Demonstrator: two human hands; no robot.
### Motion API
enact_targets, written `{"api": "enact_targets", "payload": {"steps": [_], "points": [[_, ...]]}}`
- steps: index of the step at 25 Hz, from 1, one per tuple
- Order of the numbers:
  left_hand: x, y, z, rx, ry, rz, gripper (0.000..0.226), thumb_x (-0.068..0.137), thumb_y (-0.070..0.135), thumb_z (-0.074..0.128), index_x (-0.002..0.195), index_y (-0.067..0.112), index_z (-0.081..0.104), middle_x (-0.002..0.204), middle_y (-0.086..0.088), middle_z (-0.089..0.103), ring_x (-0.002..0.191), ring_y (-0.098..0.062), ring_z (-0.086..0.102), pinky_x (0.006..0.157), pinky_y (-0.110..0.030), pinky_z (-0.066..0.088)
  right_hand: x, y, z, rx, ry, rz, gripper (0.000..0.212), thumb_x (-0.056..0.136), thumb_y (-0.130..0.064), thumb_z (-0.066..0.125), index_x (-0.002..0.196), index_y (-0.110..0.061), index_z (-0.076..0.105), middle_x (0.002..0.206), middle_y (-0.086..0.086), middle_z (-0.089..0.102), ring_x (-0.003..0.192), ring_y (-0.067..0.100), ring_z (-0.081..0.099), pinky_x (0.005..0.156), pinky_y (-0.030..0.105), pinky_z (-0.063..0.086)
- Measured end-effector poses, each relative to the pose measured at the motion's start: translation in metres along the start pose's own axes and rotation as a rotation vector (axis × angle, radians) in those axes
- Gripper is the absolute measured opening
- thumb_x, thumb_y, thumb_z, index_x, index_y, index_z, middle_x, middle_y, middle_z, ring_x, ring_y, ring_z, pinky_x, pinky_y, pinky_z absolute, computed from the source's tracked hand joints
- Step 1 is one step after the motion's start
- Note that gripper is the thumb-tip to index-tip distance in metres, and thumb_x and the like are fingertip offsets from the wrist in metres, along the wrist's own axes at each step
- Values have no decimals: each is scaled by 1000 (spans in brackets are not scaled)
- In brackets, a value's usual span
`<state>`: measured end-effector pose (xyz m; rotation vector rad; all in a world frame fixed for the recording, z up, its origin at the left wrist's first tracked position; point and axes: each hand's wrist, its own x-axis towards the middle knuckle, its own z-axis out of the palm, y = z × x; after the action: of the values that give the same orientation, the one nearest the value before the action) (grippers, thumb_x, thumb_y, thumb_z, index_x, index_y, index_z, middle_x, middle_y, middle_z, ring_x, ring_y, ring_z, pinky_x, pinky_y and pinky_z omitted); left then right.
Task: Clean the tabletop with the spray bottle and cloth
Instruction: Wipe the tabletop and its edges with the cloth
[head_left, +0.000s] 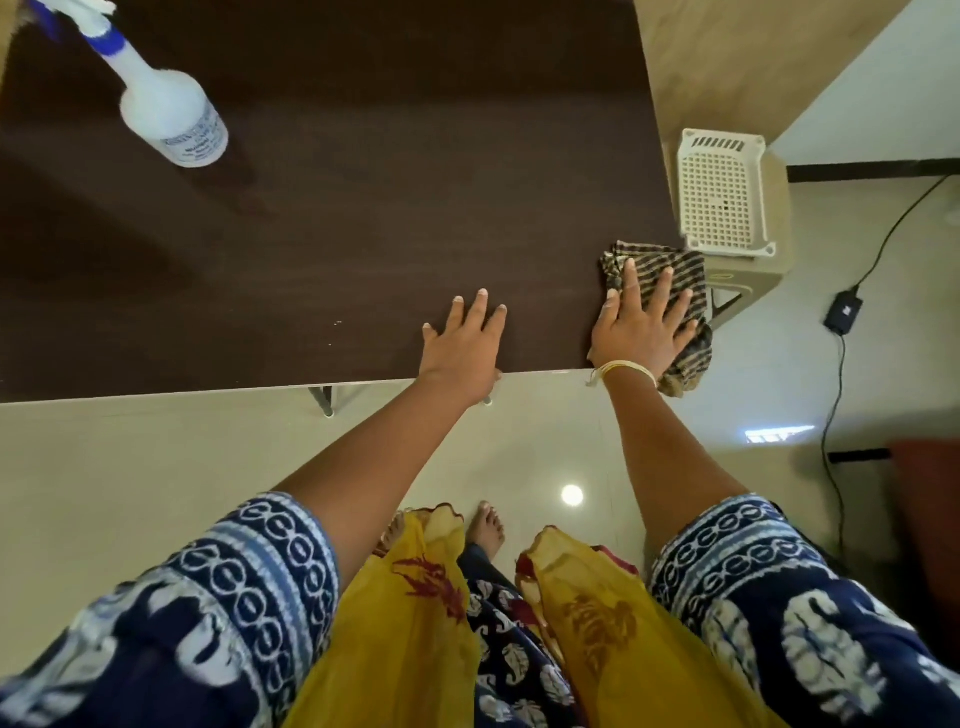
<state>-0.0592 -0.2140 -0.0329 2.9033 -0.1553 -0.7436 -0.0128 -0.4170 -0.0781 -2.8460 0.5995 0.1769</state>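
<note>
We look down on the dark brown bench (322, 218), which fills the upper left of our view. Below it lies pale tiled floor (156, 457). Beyond our right hand (641, 325), just past the bench's right edge, a beige stool (748, 273) stands on the floor and carries a white perforated basket (722, 192); the basket's mesh face is turned toward us, and we cannot tell what, if anything, is inside it. The white spray bottle (166, 111) with a blue collar stands on the bench well apart from both hands, far up and to the left of our left hand (462, 343). The striped cloth (670, 306) lies under our right hand at the bench's near right corner, partly hanging over the edge. Our right hand presses flat on the cloth with fingers spread. Our left hand rests flat on the bare bench beside it, fingers straight, holding nothing.
</note>
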Motion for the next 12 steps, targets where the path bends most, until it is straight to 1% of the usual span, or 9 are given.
{"api": "enact_targets", "payload": {"steps": [4, 7, 9, 10, 11, 12], "points": [[2, -6, -5, 19, -35, -2, 86, 91, 36, 65, 157, 24, 11, 165, -1, -2, 151, -30, 3, 113, -61, 28, -3, 5, 2, 49, 26, 126, 51, 102, -47, 19, 153, -43, 18, 165, 3, 7, 150, 36, 4, 119, 58, 3], [4, -8, -10, -12, -35, -6, 86, 88, 37, 69, 156, 28, 17, 165, 1, 4, 151, -28, 7, 112, -60, 32, -6, 1, 4, 54, 30, 199, 52, 102, -46, 21, 153, -38, 20, 164, 8, 11, 148, 40, 11, 117, 60, 8], [5, -9, -10, -9, -25, -2, 86, 86, 39, 71, 155, 30, 20, 165, 2, 8, 151, -28, 10, 110, -57, 36, 5, 1, 3, 9, 29, 230, 54, 100, -46, 22, 153, -37, 18, 160, 15, 20, 141, 45, 22, 113, 63, 14], [5, -10, -11, -4, -25, 1, 86, 85, 40, 72, 155, 31, 21, 165, 2, 10, 151, -27, 12, 109, -56, 38, 16, 5, 0, -2, 30, 258, 55, 99, -47, 22, 153, -36, 18, 155, 19, 28, 135, 47, 30, 110, 64, 19], [6, -11, -11, 2, -26, 2, 87, 84, 41, 72, 154, 32, 22, 165, 3, 11, 151, -27, 13, 108, -54, 39, 27, 12, -4, 4, 27, 281, 56, 98, -48, 21, 152, -33, 21, 147, 22, 38, 129, 48, 38, 107, 63, 26], [6, -11, -12, 15, -26, 4, 87, 83, 42, 73, 154, 33, 23, 164, 3, 12, 150, -28, 15, 107, -52, 40, 36, 21, -9, 29, 26, 285, 55, 98, -49, 21, 149, -28, 27, 137, 24, 48, 123, 49, 46, 104, 61, 33]]}}
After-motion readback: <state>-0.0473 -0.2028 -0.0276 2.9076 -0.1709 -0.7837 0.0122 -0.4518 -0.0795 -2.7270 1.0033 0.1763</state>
